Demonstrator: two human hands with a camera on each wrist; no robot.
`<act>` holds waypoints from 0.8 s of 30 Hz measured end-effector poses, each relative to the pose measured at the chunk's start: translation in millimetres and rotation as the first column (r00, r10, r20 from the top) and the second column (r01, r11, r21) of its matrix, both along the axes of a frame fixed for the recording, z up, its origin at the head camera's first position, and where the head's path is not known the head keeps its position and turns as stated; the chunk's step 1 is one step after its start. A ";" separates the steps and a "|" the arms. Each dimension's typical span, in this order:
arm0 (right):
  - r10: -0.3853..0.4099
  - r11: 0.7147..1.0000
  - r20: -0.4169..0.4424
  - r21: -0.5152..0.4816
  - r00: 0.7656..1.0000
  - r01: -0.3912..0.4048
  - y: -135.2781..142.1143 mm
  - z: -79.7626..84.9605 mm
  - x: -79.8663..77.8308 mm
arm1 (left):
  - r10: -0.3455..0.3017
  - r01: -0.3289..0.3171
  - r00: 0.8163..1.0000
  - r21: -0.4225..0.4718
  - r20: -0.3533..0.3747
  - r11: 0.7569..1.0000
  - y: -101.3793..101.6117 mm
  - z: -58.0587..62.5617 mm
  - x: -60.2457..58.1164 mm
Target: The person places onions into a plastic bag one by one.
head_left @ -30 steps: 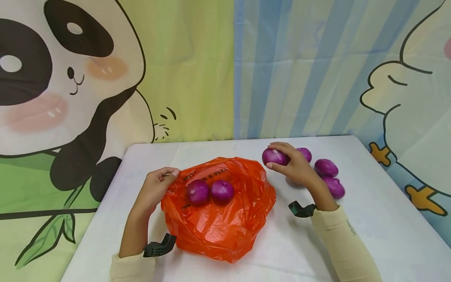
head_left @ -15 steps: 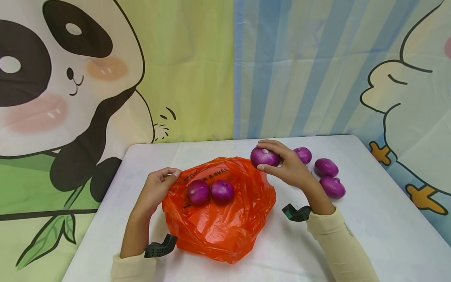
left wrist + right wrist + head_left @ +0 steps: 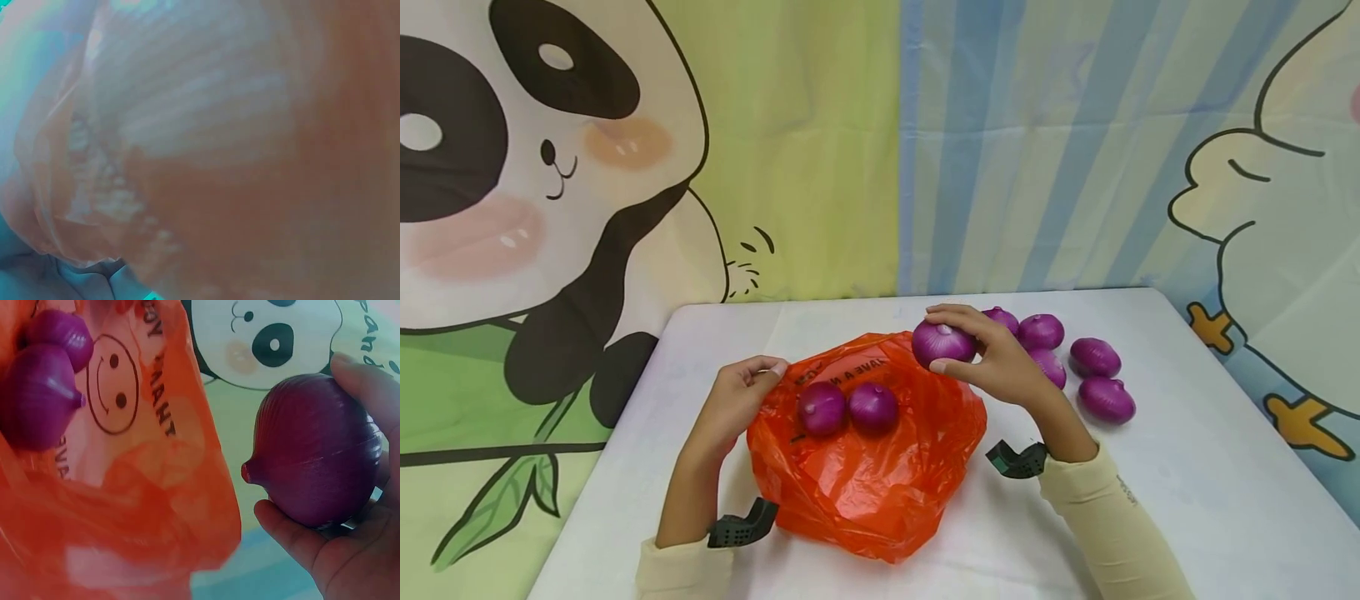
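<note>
An orange-red plastic bag (image 3: 865, 492) lies spread on the table with its mouth facing up. Inside it, two purple onions sit side by side: a left onion (image 3: 822, 409) and a right onion (image 3: 873, 407). My left hand (image 3: 733, 408) pinches the bag's left rim between thumb and fingers. Over the bag's back right edge, my right hand (image 3: 996, 354) grips another purple onion (image 3: 319, 450), thumb on one side and fingers on the other. The left wrist view is filled by blurred bag film (image 3: 212, 206).
Several more purple onions lie on the right of the white table (image 3: 1187, 500), among them one onion (image 3: 1095, 357) and a nearer onion (image 3: 1107, 400). A printed cloth backdrop (image 3: 820, 150) hangs directly behind the table's back edge.
My right hand has carried its onion leftward from the group on the right to over the bag's edge, uncovering onions behind it. My left hand and the bag have barely moved.
</note>
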State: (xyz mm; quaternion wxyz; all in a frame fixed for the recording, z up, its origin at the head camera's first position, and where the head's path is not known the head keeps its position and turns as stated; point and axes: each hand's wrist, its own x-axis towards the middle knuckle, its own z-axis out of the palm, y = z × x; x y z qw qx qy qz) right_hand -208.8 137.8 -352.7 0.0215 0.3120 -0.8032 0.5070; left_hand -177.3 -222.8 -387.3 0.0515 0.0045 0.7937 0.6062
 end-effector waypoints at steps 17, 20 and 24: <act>0.163 0.986 -0.008 -0.011 0.987 -0.164 -35.6 -8.2 -8.0 | 0.007 -0.007 1.000 0.019 0.010 1.000 -1.8 -2.2 -1.8; 0.181 0.983 0.016 -0.018 0.983 -0.181 -39.7 -11.5 -10.5 | 0.007 -0.007 1.000 0.020 0.010 1.000 -2.0 -1.7 -2.8; 0.210 0.978 0.034 -0.026 0.977 -0.209 -44.8 -18.2 -12.7 | 0.010 -0.010 1.000 0.019 0.007 1.000 -2.4 -1.7 -3.4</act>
